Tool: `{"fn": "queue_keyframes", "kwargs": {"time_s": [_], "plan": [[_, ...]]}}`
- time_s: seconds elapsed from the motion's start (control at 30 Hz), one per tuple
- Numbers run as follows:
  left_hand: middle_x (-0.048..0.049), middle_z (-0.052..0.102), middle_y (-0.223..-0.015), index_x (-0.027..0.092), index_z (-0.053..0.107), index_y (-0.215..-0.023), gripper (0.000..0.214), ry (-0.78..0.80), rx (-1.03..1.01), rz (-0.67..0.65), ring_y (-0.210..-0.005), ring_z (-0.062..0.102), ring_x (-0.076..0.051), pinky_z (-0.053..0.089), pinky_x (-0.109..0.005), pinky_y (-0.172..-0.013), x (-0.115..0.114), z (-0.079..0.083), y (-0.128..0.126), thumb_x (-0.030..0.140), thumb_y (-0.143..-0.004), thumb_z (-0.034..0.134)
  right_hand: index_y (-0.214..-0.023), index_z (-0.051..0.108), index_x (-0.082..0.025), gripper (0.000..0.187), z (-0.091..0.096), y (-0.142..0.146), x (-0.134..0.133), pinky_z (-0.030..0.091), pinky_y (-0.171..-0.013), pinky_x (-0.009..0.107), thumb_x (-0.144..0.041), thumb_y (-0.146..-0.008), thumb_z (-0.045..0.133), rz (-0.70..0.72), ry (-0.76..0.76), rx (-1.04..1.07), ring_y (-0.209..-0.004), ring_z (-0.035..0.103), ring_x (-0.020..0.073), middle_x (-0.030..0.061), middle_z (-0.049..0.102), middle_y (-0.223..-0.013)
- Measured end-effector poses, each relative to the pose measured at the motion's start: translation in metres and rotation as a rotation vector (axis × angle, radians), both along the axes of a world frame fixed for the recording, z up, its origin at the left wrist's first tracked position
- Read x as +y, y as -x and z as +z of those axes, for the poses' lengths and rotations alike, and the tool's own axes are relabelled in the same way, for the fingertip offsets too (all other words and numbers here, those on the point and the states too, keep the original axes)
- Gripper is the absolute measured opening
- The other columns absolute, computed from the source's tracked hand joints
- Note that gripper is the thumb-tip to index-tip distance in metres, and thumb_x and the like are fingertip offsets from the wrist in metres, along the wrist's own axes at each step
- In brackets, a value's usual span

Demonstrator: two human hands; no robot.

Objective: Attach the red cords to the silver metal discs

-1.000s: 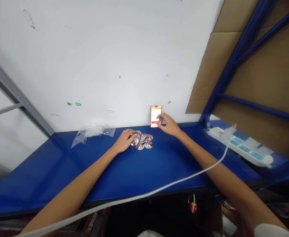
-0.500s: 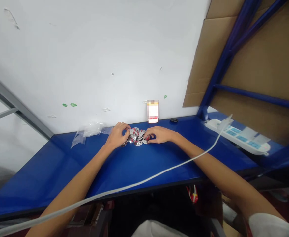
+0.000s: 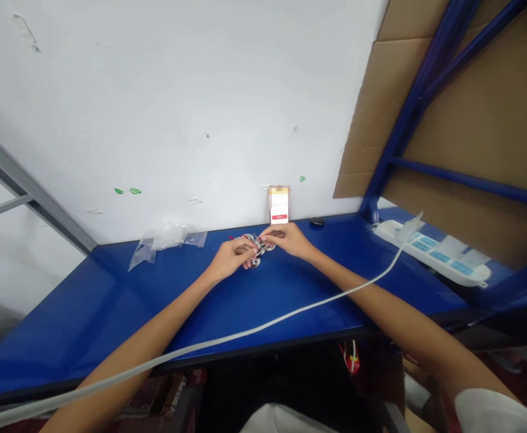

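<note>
A small heap of round silver discs with red wires (image 3: 255, 248) lies on the blue table (image 3: 267, 300) near the wall. My left hand (image 3: 232, 257) and my right hand (image 3: 285, 238) meet over the heap. Both pinch a disc with red wire held between their fingertips, slightly above the table. Some of the heap is hidden behind the fingers.
A white and red card (image 3: 279, 205) leans upright on the white wall behind the heap. Clear plastic bags (image 3: 166, 240) lie to the left. A small black cap (image 3: 316, 221) and a white power strip (image 3: 432, 252) sit to the right. A white cable (image 3: 254, 332) crosses the front. Cardboard on a blue frame (image 3: 452, 108) overhangs the right side.
My right hand left the card, came down to the heap, then both hands closed together and lifted a wired disc from it. The camera shifted a little.
</note>
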State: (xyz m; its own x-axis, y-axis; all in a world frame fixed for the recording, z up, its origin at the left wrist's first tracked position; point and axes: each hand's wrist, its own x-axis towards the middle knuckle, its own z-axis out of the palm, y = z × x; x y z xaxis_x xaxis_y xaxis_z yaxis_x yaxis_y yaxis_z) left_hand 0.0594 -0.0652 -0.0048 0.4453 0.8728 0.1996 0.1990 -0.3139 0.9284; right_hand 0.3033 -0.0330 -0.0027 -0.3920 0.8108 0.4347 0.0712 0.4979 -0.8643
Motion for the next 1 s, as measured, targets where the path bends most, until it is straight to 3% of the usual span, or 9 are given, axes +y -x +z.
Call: {"fn": "queue_keyframes", "kwargs": {"time_s": [0.1, 0.3, 0.4, 0.5, 0.6, 0.83, 0.93, 1.0], "plan": [[-0.0082, 0.079, -0.087, 0.017, 0.076, -0.099, 0.041, 0.128, -0.155, 0.043, -0.070, 0.076, -0.021, 0.063, -0.033, -0.064, -0.001, -0.007, -0.007, 0.056, -0.086, 0.083, -0.098, 0.086, -0.021, 0.040, -0.013, 0.013, -0.004, 0.065, -0.074, 0.038, -0.058, -0.083, 0.087, 0.007, 0.067, 0.115, -0.074, 0.075, 0.0221, 0.0054, 0.080, -0.084], [-0.0102, 0.080, -0.090, 0.015, 0.076, -0.106, 0.048, 0.230, -0.264, 0.089, -0.076, 0.079, -0.023, 0.065, -0.032, -0.068, -0.001, -0.009, -0.006, 0.057, -0.084, 0.086, -0.097, 0.088, -0.026, 0.032, -0.011, 0.014, -0.008, 0.064, -0.080, 0.039, -0.056, -0.088, 0.085, -0.014, -0.128, 0.056, -0.085, 0.075, 0.0232, 0.0073, 0.079, -0.098], [-0.0070, 0.079, -0.088, 0.017, 0.075, -0.101, 0.036, 0.221, -0.272, 0.071, -0.076, 0.079, -0.022, 0.065, -0.031, -0.068, -0.003, -0.006, -0.005, 0.047, -0.084, 0.086, -0.113, 0.086, -0.030, 0.034, -0.003, 0.010, -0.012, 0.063, -0.088, 0.040, -0.050, -0.086, 0.088, 0.017, -0.262, -0.067, -0.095, 0.074, 0.0242, 0.0065, 0.077, -0.106], [-0.0021, 0.075, -0.079, 0.019, 0.069, -0.090, 0.020, 0.185, -0.286, 0.072, -0.071, 0.077, -0.020, 0.065, -0.031, -0.069, -0.006, -0.003, -0.007, 0.033, -0.083, 0.081, -0.138, 0.074, -0.033, 0.060, 0.002, 0.009, -0.017, 0.062, -0.096, 0.042, -0.042, -0.082, 0.093, 0.082, -0.350, -0.164, -0.105, 0.073, 0.0252, 0.0069, 0.073, -0.117], [-0.0002, 0.073, -0.079, 0.019, 0.062, -0.085, 0.018, 0.176, -0.269, 0.047, -0.071, 0.076, -0.019, 0.067, -0.035, -0.074, -0.008, 0.000, -0.008, 0.028, -0.083, 0.077, -0.141, 0.072, -0.033, 0.057, 0.004, 0.011, -0.021, 0.061, -0.100, 0.044, -0.036, -0.087, 0.089, 0.086, -0.401, -0.211, -0.112, 0.072, 0.0268, 0.0091, 0.071, -0.126], [-0.0022, 0.074, -0.084, 0.021, 0.055, -0.084, 0.019, 0.163, -0.227, -0.013, -0.076, 0.077, -0.020, 0.065, -0.036, -0.076, -0.006, 0.005, -0.003, 0.033, -0.090, 0.068, -0.131, 0.075, -0.025, 0.050, 0.007, 0.006, -0.016, 0.064, -0.093, 0.039, -0.034, -0.083, 0.087, 0.109, -0.226, -0.149, -0.098, 0.078, 0.0243, 0.0061, 0.081, -0.112], [-0.0025, 0.074, -0.084, 0.021, 0.054, -0.084, 0.022, 0.096, -0.198, 0.019, -0.075, 0.075, -0.020, 0.062, -0.033, -0.072, 0.002, 0.009, 0.007, 0.037, -0.093, 0.067, -0.131, 0.074, -0.022, 0.055, 0.014, -0.018, 0.000, 0.064, -0.092, 0.039, -0.042, -0.082, 0.088, 0.094, -0.147, -0.144, -0.096, 0.077, 0.0229, 0.0097, 0.080, -0.122], [-0.0019, 0.073, -0.083, 0.021, 0.055, -0.084, 0.020, 0.021, -0.151, 0.055, -0.074, 0.074, -0.020, 0.060, -0.032, -0.070, 0.008, 0.012, 0.016, 0.035, -0.092, 0.066, -0.127, 0.076, -0.020, 0.055, 0.019, -0.042, 0.014, 0.064, -0.084, 0.037, -0.046, -0.080, 0.088, 0.100, -0.078, -0.282, -0.088, 0.076, 0.0221, 0.0097, 0.081, -0.114]]}}
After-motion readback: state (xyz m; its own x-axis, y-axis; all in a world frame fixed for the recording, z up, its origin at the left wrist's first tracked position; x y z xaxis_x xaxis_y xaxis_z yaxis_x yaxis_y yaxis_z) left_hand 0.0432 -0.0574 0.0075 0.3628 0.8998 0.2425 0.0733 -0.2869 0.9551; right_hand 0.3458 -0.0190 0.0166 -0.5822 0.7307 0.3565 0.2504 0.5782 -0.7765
